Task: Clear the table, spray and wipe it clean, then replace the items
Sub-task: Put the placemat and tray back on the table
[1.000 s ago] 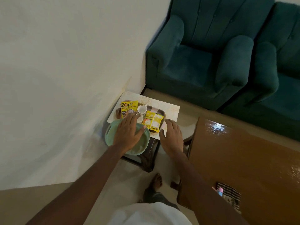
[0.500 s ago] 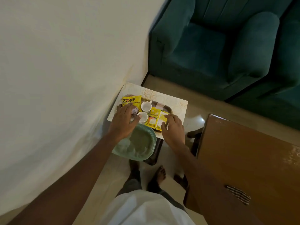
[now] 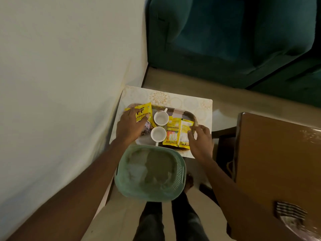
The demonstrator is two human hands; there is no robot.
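Both hands reach onto the tray of packets and cups on the small desk (image 3: 199,105).

The left hand (image 3: 129,126) lies loosely spread on the yellow chunks packet (image 3: 143,113), its long axis running away from the person. The right hand (image 3: 200,140), fingers curled, touches the right sachet (image 3: 185,132), standing lengthwise on the tray (image 3: 188,114) beside two white cups (image 3: 160,118).

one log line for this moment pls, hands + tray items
phase: clearing | left hand: on yellow packet | right hand: fingers at small packet | tray: two white cups | green basket: near edge
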